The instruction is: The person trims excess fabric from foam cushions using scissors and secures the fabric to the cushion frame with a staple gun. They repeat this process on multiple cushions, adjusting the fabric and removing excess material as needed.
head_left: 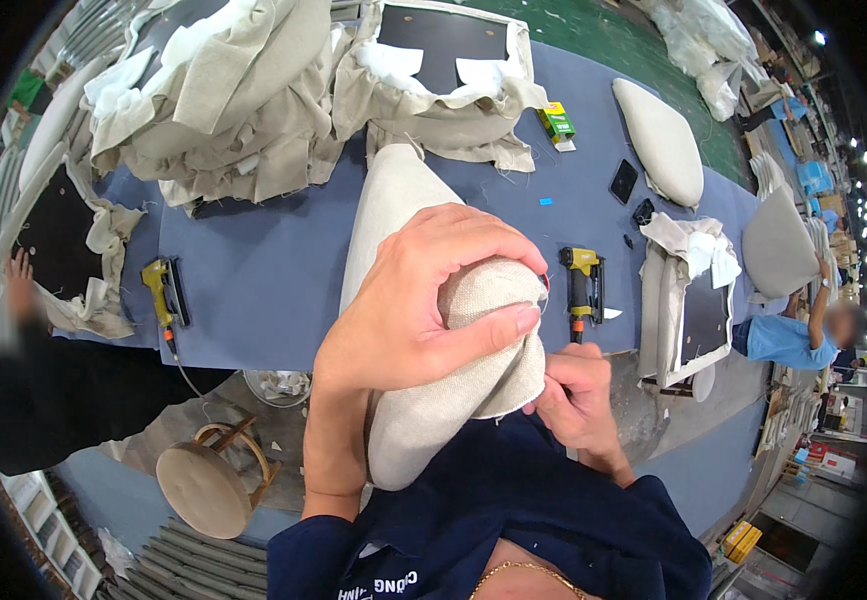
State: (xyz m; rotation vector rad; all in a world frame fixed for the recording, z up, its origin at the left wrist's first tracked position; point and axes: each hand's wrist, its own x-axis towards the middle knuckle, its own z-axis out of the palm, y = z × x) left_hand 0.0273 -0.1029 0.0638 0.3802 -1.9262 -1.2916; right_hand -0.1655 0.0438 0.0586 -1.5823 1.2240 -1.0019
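Observation:
A beige upholstered panel, long and padded, stands tilted in front of my chest with its rounded end toward me. My left hand wraps over that end, its thumb pressing the beige fabric where it folds into a pleat. On the other side my right hand is closed, fingers pinched at the lower edge of the cloth; the fingertips are partly hidden. A yellow and black staple gun lies on the table just beyond my right hand.
The blue-covered table carries another staple gun, heaped beige covers, a green-yellow box, a phone and a padded seat. A co-worker's hand touches a panel at left. A round stool stands below.

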